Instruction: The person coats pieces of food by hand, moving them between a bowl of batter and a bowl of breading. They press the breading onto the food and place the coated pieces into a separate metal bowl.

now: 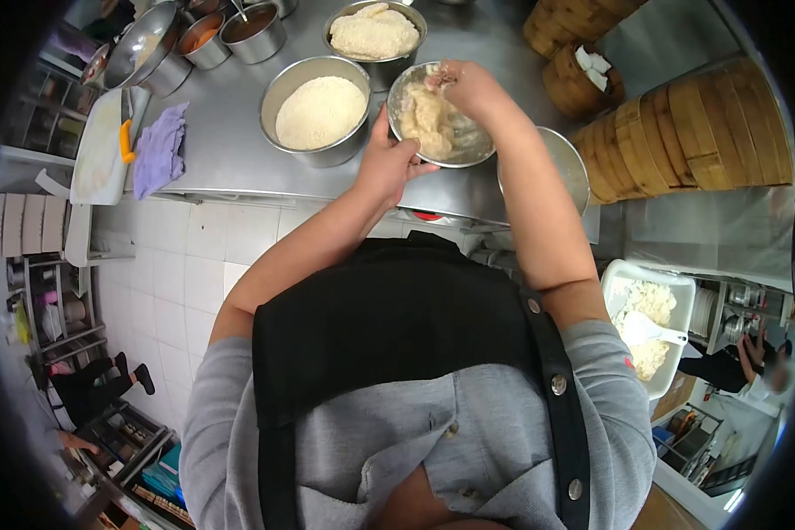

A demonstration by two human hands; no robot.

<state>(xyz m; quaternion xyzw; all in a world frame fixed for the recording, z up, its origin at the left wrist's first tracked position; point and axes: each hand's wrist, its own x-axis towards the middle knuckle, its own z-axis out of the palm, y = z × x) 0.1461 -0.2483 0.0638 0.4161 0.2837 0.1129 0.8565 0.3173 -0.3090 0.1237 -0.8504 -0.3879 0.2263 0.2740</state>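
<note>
A metal bowl point(477, 152) is tilted towards me at the counter's near edge, with pale, wet, batter-coated food point(426, 122) inside. My left hand point(390, 166) grips its near left rim, thumb on the edge and fingers underneath. Reaching over the far right side, my right hand point(465, 88) has curled fingers smeared with batter inside the bowl. Whether they hold a piece cannot be made out. Left of the bowl stands a metal pot of pale crumbs point(322, 110). Behind it, another pot carries a crumb-coated piece point(374, 34).
Bamboo steamers point(680, 132) are stacked on the right. An empty-looking metal container point(561, 168) sits by my right forearm. Left are a purple cloth point(161, 148), a cutting board point(100, 163) and an orange-handled knife point(125, 141). A white tub point(685, 300) is lower right; other people are at both sides.
</note>
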